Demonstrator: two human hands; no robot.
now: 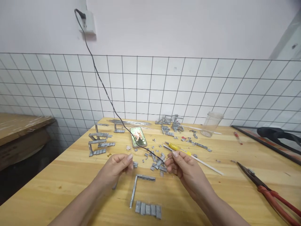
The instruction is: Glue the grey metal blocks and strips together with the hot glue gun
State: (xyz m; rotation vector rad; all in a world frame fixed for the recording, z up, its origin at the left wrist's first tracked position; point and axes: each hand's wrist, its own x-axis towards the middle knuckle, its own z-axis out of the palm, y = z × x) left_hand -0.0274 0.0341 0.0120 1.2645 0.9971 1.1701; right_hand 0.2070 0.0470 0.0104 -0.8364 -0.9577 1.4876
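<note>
My left hand is closed in a pinch above the table; what is in it is hidden by the fingers. A grey strip end shows below that hand, and a small grey piece lies beside its fingertips. My right hand pinches a thin pale stick, next to the end of a black cord. Between and below the hands lie a grey L-shaped frame and a row of joined grey slats. A pile of loose grey pieces sits left of my right hand.
A phone lies behind the hands, the cord crossing it from a wall socket. Grey stepped frames stand at left, more at back. A yellow-handled tool, clear cup and red-handled shears are at right.
</note>
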